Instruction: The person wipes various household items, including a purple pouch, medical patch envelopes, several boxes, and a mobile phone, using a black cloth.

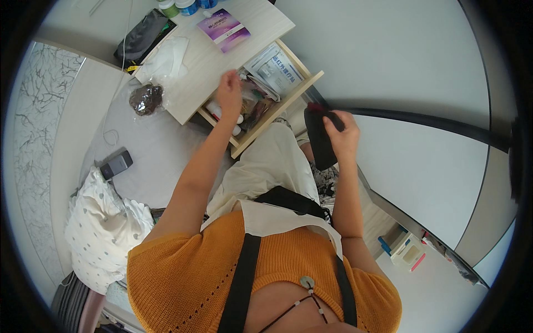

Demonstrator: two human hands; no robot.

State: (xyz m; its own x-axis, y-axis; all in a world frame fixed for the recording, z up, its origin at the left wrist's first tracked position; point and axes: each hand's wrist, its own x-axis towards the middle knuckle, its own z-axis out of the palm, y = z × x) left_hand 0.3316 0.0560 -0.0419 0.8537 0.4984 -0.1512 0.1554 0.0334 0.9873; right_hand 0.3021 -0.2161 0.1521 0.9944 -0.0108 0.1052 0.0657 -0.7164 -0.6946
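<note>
My right hand [344, 132] grips a long black pouch or case [320, 141] of soft-looking material, with dark red showing at its top end. It hangs to the right of an open wooden drawer [278, 113]. Over the drawer's left part is my left hand [230, 93], its fingers curled and blurred; whether anything small is between them I cannot tell. Inside the drawer lie a white and blue printed packet [278, 68], a folded paper bundle [264, 88], clear plastic bags [250, 104] and a white tube [214, 110]. My left forearm hides part of the contents.
On the cabinet top [200, 70] are a purple box [224, 30], white tissue [166, 58], a dark pouch [143, 35] and several bottles [187, 7]. A plastic-wrapped brown item [145, 100], a power bank [116, 164] and a dotted pillow [106, 233] rest on the bed at left.
</note>
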